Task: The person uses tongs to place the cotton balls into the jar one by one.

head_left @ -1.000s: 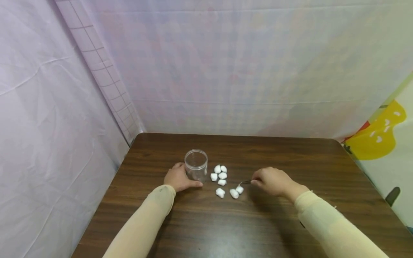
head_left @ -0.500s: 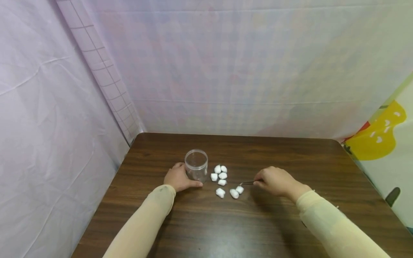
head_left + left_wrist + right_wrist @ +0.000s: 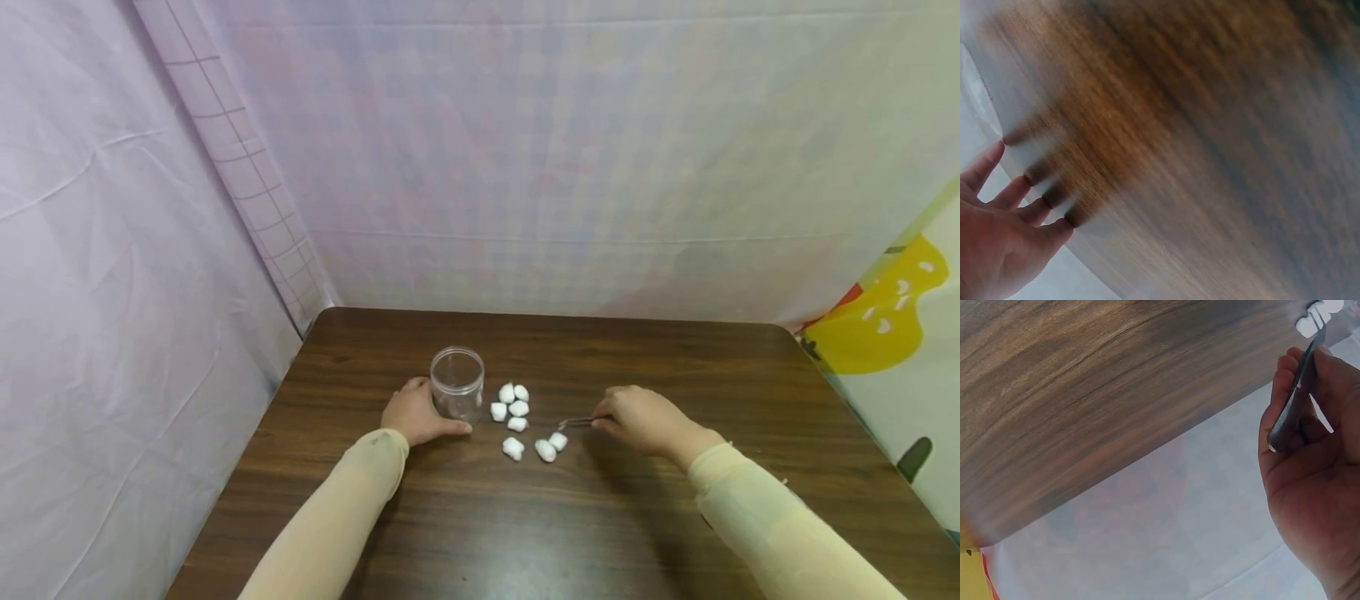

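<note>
"What's the left hand (image 3: 418,417) up to, from where you're standing?"

"It's spread wide, fingers fairly straight, with the gap between thumb and fingers set against the clear, round, open-topped jar (image 3: 458,389). The thumb lies along the near side of the base. The jar stands upright on the dark brown wood-grain table (image 3: 495,525)."

"And the right hand (image 3: 637,419)?"

"Closed in a pinch on a pair of slim metal tweezers (image 3: 1291,412). They point leftward, tips low over the table."

"Touching anything?"

"The tips are right by the rightmost of the white, fluffy cotton balls (image 3: 518,408). I can't tell from here whether they touch it."

"How many do you count?"

"Eight, all on the table between the two hands. Five are bunched just right of the jar. Three are nearer the person: one by itself, and two touching or nearly so beside the tweezers."

"Behind it all?"

"A pale checked curtain (image 3: 525,167), and a yellow printed shape (image 3: 870,333) off to the right."
</note>
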Demonstrator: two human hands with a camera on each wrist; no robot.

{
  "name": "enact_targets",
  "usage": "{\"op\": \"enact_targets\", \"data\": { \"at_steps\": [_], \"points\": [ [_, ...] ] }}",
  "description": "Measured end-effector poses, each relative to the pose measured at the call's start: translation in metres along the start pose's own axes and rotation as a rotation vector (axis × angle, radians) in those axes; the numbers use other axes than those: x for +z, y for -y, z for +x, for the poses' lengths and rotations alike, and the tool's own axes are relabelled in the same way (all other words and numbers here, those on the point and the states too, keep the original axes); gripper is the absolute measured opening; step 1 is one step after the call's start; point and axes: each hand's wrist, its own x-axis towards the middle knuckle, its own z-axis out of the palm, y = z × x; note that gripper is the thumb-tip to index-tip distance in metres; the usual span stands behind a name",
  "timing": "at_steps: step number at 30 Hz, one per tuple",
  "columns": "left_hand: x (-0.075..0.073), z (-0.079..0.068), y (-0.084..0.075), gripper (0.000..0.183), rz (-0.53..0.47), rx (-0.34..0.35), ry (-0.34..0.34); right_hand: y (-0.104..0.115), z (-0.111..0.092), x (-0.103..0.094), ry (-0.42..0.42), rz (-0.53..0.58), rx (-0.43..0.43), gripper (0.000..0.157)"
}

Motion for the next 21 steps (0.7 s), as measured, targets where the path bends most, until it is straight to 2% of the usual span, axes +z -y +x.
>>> {"op": "enact_targets", "data": {
  "at_steps": [7, 21],
  "points": [
    [0.0, 0.0, 0.0, 0.098, -0.006, 0.006, -0.004, 0.0, 0.001, 0.0, -0.013, 0.001, -0.033, 0.005],
    [-0.003, -0.003, -0.002, 0.098, -0.011, -0.002, 0.004, 0.008, 0.0, -0.011, 0.069, 0.029, -0.029, 0.004]
  ]
}}
